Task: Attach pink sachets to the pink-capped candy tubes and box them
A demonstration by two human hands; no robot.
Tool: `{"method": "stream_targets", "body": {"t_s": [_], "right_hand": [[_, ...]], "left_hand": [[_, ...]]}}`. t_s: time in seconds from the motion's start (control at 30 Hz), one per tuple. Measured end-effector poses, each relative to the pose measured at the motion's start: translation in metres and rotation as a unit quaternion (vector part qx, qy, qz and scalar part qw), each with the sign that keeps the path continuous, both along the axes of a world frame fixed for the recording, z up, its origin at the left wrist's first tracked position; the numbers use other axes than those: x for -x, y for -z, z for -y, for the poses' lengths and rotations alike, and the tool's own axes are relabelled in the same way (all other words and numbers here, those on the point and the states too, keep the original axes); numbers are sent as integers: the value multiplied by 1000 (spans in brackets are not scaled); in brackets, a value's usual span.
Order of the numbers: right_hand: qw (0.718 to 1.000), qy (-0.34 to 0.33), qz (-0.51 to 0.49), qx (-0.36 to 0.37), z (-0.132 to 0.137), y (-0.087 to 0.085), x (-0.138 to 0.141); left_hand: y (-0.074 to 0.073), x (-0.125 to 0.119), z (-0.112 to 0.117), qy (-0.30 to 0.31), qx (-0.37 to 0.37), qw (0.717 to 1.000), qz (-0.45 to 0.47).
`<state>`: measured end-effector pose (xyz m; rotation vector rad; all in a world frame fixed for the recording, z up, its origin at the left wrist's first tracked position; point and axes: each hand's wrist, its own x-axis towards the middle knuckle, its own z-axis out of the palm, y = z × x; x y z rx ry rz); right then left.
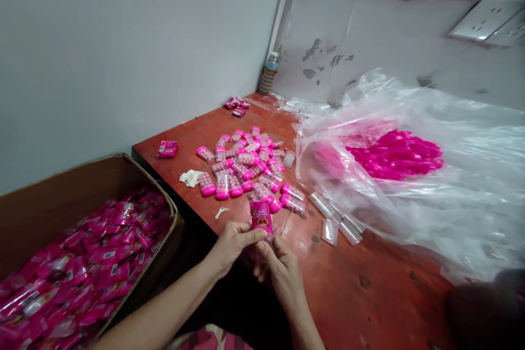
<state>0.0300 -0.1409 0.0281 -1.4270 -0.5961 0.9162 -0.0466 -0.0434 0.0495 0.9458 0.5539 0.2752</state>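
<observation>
My left hand (232, 241) and my right hand (279, 268) meet at the near edge of a red-brown table (348, 284). Both pinch one small pink packet (261, 216), held upright between the fingertips. Just beyond it lies a heap of several small clear tubes with pink caps (246, 167), filled with pale beads. To the right of the heap, a few clear tubes without caps (336, 221) rest on the table.
An open cardboard box (61, 197) at the left holds many pink packets (86, 273). A large clear plastic bag (430, 191) with loose pink caps (396, 154) covers the right side. A bottle (268, 72) stands in the far corner. More packets (237, 104) and one single packet (167, 148) lie apart.
</observation>
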Motion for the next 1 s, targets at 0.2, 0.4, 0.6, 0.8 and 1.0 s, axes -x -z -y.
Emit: {"method": "stream_targets", "body": {"t_s": [0.2, 0.4, 0.6, 0.8, 1.0], "right_hand": [[984, 16, -168, -63, 8, -3, 6], [978, 58, -192, -63, 6, -1, 6], [986, 32, -154, -55, 3, -8, 4], [992, 96, -83, -24, 19, -2, -19], [995, 87, -44, 0, 28, 0, -21]], "left_hand": [[5, 3, -2, -114, 70, 991, 27], [3, 7, 17, -107, 86, 990, 37], [-14, 46, 9, -280, 43, 956, 74], [-6, 61, -20, -322, -160, 933, 6], [23, 17, -12, -119, -453, 882, -51]]}}
